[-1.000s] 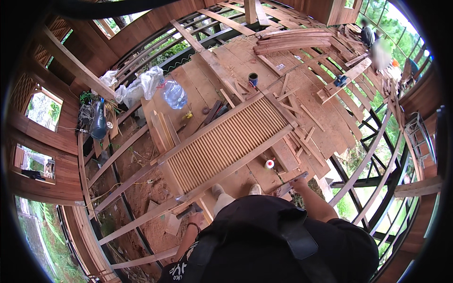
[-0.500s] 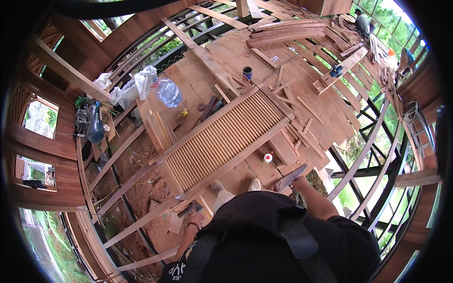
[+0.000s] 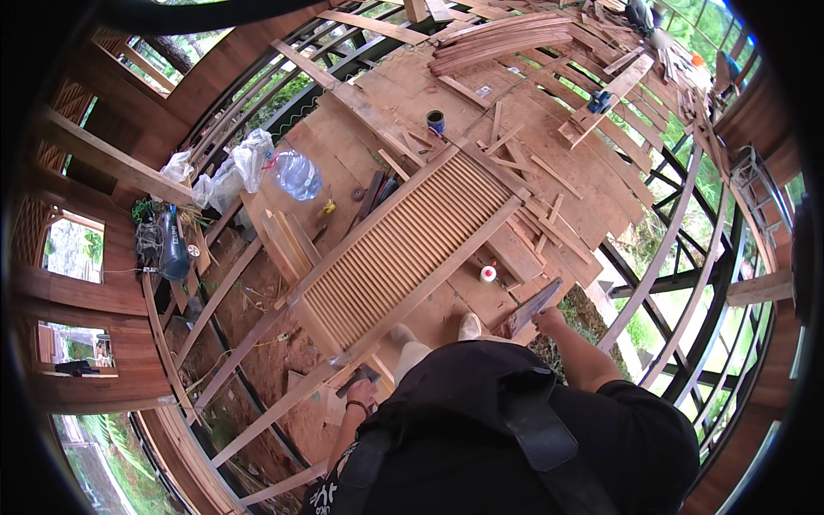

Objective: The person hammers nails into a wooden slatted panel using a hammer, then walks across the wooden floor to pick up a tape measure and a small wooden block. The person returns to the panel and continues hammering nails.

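Note:
A slatted wooden louver panel (image 3: 412,236) in a frame lies slantwise in front of me. At its near left corner my left hand (image 3: 362,393) is closed round a dark, flat-ended tool (image 3: 360,378), its kind too small to make out. To the right of my feet, my right hand (image 3: 547,321) grips the edge of a dark narrow board (image 3: 525,312), tilted up to the right. Between that board and the panel stands a small white bottle (image 3: 487,275) with a red cap.
Offcuts (image 3: 554,227) lie scattered right of the panel. A large clear water jug (image 3: 297,175), plastic bags (image 3: 252,159) and an open can (image 3: 436,122) are beyond it. Floor beams (image 3: 266,421) with gaps run at left. Far right, another person (image 3: 639,17) is at work.
The whole view has shifted slightly. My left hand with the dark tool has come up closer to the panel's near corner. My right hand has raised the board a little.

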Demonstrator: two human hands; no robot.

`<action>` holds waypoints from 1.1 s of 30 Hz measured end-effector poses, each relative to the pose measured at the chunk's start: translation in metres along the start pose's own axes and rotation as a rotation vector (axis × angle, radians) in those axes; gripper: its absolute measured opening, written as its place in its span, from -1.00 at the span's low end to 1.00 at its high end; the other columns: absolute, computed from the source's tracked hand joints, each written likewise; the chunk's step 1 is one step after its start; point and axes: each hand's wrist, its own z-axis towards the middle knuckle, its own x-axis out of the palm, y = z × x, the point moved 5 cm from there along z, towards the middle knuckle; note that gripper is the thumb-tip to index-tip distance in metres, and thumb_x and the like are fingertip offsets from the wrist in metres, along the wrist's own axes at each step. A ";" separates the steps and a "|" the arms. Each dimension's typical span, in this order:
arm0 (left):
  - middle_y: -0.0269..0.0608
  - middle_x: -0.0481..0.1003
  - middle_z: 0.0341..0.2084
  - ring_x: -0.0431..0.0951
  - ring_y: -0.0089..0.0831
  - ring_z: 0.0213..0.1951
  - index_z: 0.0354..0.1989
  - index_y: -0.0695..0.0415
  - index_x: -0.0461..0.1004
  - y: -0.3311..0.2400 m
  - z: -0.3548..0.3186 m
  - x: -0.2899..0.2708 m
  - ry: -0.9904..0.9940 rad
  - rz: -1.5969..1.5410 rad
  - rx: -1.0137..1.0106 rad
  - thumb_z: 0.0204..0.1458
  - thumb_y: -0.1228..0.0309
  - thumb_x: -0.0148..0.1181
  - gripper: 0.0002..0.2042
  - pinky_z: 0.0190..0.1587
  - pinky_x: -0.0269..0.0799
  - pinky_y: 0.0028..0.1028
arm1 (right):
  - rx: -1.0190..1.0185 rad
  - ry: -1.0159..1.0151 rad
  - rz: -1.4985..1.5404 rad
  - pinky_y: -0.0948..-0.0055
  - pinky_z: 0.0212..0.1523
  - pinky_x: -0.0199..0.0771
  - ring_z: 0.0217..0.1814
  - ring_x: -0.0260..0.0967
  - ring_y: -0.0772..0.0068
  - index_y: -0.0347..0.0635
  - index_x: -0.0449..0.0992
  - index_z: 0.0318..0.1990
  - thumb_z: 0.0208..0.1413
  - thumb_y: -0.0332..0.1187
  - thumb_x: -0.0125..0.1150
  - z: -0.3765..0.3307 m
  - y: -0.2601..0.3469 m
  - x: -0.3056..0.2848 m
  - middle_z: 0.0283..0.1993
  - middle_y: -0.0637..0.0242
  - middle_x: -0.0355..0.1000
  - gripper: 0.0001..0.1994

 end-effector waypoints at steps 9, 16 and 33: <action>-0.20 0.60 -0.18 0.63 -0.39 -0.28 0.08 0.12 0.48 0.031 -0.009 -0.022 0.047 -0.078 -0.042 0.15 0.31 0.10 -0.66 -0.43 0.34 -0.43 | -0.007 0.097 0.026 0.33 -0.55 0.54 -0.53 0.57 0.32 -0.29 0.60 -0.36 0.09 -0.25 0.30 0.010 0.006 0.019 -0.50 0.24 0.54 -0.76; -0.19 0.60 -0.27 0.61 -0.38 -0.32 -0.08 0.08 0.52 0.106 -0.020 -0.069 0.017 -0.164 0.260 0.15 0.31 0.11 -0.78 -0.47 0.34 -0.43 | -0.074 0.190 -0.155 0.31 -0.63 0.44 -0.63 0.44 0.38 -0.32 0.58 -0.39 0.12 -0.33 0.28 0.016 0.082 0.060 -0.56 0.26 0.46 -0.80; -0.16 0.62 -0.31 0.65 -0.29 -0.26 -0.29 0.08 0.54 0.315 -0.156 -0.021 -0.587 0.229 -0.101 0.15 0.27 0.10 -0.82 -0.30 0.53 -0.17 | -0.686 0.591 -0.929 0.30 -0.48 0.54 -0.46 0.56 0.34 -0.18 0.63 -0.26 0.13 -0.30 0.24 -0.006 0.375 0.363 -0.51 0.18 0.54 -0.84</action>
